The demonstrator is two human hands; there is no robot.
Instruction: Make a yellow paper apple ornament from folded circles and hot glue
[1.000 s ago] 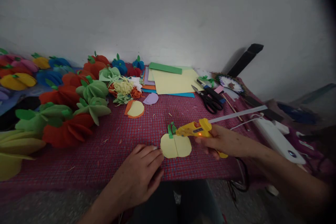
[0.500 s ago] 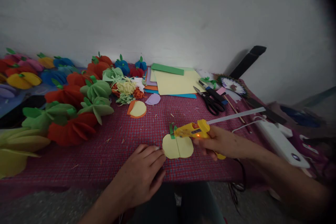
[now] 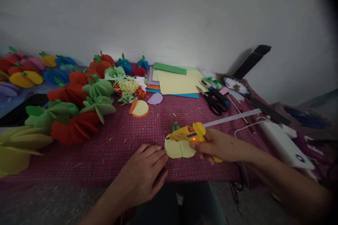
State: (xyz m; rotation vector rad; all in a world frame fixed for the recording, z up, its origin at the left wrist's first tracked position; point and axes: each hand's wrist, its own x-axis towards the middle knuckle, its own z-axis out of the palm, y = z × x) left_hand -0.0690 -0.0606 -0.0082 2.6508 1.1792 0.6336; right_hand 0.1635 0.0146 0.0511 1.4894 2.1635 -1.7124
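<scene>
Leftward, folded paper pumpkins (image 3: 75,124): crowded on the table in red, green, blue, pink, purple and yellow, many with green leaves.
Shredded paper (image 3: 128,86): a loose heap of yellow, green, orange and white, beside the pumpkins.
Orange and yellow cutouts (image 3: 140,108): stacked flat on the checked cloth (image 3: 118,158), the yellow one uppermost.
Left hand (image 3: 149,168): palm down and empty, fingers slightly bent, their tips at the pale yellow cutout's left edge.
Lilac cutouts (image 3: 155,98): lying just in front of the paper sheets (image 3: 181,82).
Pale yellow cutout (image 3: 173,148): flat before the person, a line down its middle, partly covered by the glue gun; a green paper piece (image 3: 175,126) shows at its top.
Glue gun (image 3: 185,134): its nozzle is over the cutout's upper left; contact is unclear. An orange light glows on it, and a clear glue stick (image 3: 232,117) juts from its back.
Right hand (image 3: 220,145): wrapped around the gun's handle.
Black scissors (image 3: 213,104): beside a cutter (image 3: 218,94), beyond the right hand.
White power strip (image 3: 286,145): at far right.
</scene>
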